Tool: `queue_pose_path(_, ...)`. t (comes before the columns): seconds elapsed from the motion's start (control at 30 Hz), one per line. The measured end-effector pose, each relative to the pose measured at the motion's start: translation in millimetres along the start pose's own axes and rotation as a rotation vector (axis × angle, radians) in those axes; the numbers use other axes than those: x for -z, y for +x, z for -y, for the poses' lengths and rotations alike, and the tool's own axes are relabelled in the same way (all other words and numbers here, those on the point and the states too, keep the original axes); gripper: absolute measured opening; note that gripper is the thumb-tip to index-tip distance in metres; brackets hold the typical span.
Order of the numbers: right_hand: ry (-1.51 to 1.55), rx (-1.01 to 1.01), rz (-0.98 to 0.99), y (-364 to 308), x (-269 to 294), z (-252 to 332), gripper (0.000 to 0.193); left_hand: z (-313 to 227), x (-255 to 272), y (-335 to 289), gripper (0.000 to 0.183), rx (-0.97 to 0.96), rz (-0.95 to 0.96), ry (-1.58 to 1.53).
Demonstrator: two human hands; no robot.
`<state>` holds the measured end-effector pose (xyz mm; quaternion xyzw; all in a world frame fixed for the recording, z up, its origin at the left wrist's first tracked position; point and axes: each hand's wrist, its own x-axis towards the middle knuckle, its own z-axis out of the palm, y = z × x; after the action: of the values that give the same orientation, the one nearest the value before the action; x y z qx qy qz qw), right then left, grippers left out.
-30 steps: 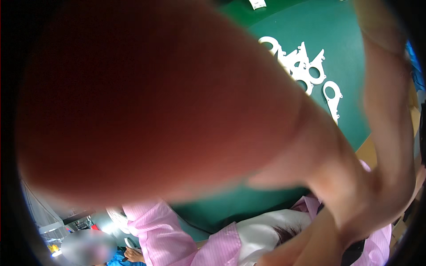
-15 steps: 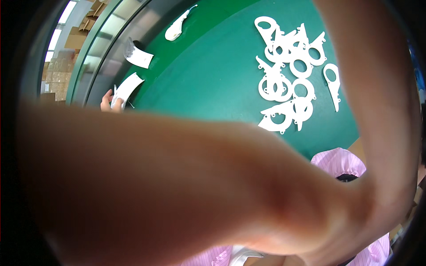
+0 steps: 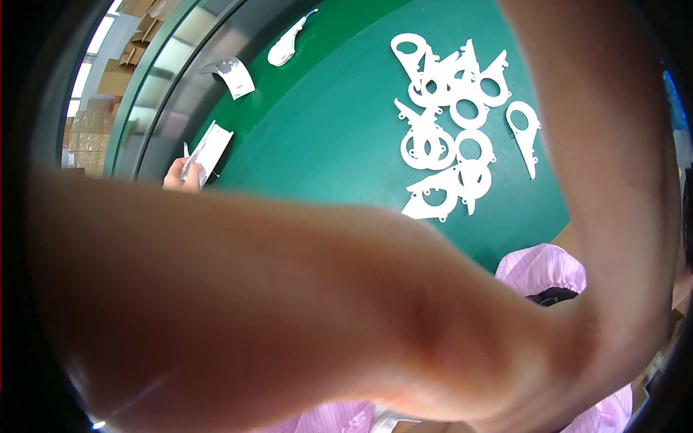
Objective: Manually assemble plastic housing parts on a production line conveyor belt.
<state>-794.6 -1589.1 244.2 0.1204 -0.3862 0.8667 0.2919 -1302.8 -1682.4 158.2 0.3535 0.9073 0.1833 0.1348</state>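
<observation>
At the left edge of the green table point(image 3: 310, 151), my left hand point(image 3: 182, 176) shows only its fingers, closed on a curved white plastic part point(image 3: 214, 146). The rest of that hand is hidden behind a large, blurred stretch of skin close to the camera. This appears to be my right hand point(image 3: 462, 310), spread across the lower and right picture; what it touches cannot be made out. A second curved, shiny plastic part point(image 3: 237, 78) lies beyond the held one. Farther back is a white teardrop-shaped part with a thin tail point(image 3: 286, 47).
Several flat white ring-shaped parts with pointed arms lie heaped in a pile point(image 3: 451, 123). One similar ring part point(image 3: 523, 133) lies apart to its right. A metal rail point(image 3: 184, 72) borders the table at left, with cardboard boxes point(image 3: 97, 137) beyond. Pink striped cloth point(image 3: 541, 268) shows at lower right.
The held white part has tilted and narrowed in view. The second curved part has turned. The ring pile and pink cloth appear slightly farther left in the picture.
</observation>
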Motion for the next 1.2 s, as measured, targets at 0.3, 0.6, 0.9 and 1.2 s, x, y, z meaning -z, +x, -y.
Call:
queue_pose_path(0.3, 0.174, 0.000, 0.026, -11, 6, 10, 0.113, -92, 10, -116, 0.015, -0.527, -0.142, -0.291)
queue_pose_path(0.6, -1.357, -0.398, -0.256, -28, 49, 52, 0.050, -143, -3, -242, 0.012, -0.886, 0.406, 0.184)
queue_pose_path(0.9, -1.828, -0.452, 0.104, -3, 38, 29, 0.046, -116, -25, -281, 0.048, -0.445, -0.114, -0.040)
queue_pose_path(1.2, -1.954, -0.491, 0.237, 2, 39, 11, 0.028, -105, -39, -285, 0.088, -0.273, 0.253, -0.306)
